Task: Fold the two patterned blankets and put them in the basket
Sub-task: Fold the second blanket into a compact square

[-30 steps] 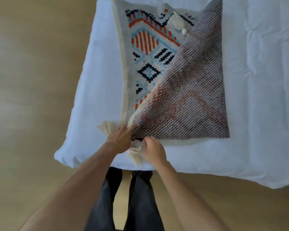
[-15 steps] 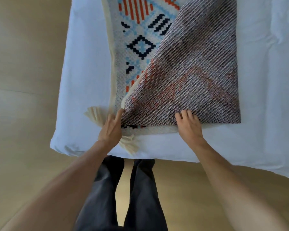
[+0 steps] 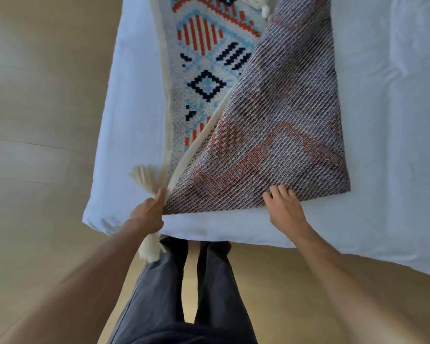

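Dark grey trousers [image 3: 174,294] and a pale wooden floor [image 3: 35,170] fill the near edge as a person leans over a white-covered bed [image 3: 395,120], both bare arms stretched forward. The left hand [image 3: 148,212] pinches the near-left corner of a patterned blanket [image 3: 204,58], fingers curled on the cream border, with one tassel [image 3: 150,249] hanging below the wrist and another tassel [image 3: 140,173] fanned out on the sheet just beside it. The right hand [image 3: 284,207], which a second ago sat close beside the left at that same corner, has slid away along the near hem and now lies with loosely bent fingers pressing on the folded-over layer; whether it pinches the edge cannot be told. The dark patterned strip and cream border that showed beneath the hem half a second ago are now covered, so the two near edges look drawn into line. Beyond the hands, the blanket's muted reverse side [image 3: 283,125] lies across the bright orange, blue and navy face as a diagonal flap, reaching toward the far end where a white tassel [image 3: 258,3] rests. The fold appears early: this blanket is only half doubled, and neither a second blanket nor a basket is in view.
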